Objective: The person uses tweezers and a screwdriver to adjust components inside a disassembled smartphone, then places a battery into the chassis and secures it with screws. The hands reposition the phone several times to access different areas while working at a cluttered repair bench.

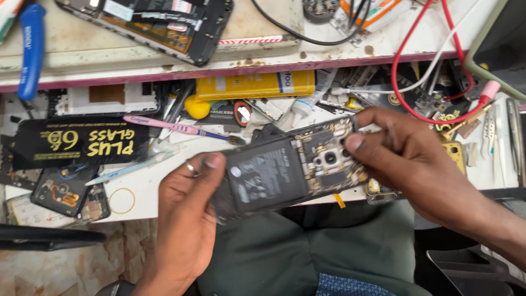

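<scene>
Cluttered and worn, your white workbench [164, 181] runs across the upper part of the view, with a raised shelf [109, 55] along its far edge.

Your left hand [186, 219] comes up from below and grips the near end of an opened smartphone [290, 167]. The thumb, wearing a ring, lies flat across the corner by the black battery [266, 178], with the fingers curled underneath. Your right hand [416, 164] reaches in from the right and closes around the phone's other end, the thumb pressing on the exposed circuit board [334, 159] beside the camera lenses and the fingers wrapped over the top edge. Both hands are closed on the phone, which you hold tilted, just above the front edge of the bench and over your dark green lap.

Behind the phone lie a pink toothbrush [175, 127], a yellow tube [252, 85] and a black packet with yellow print [82, 143]. To the left sits a dark phone part [66, 192], and next to it a thin ring [121, 200]. On the shelf rest another opened phone [159, 24] and a blue-handled tool [32, 49]. Red wires [405, 82] loop down at the right towards a probe with a pink cap [482, 101].
</scene>
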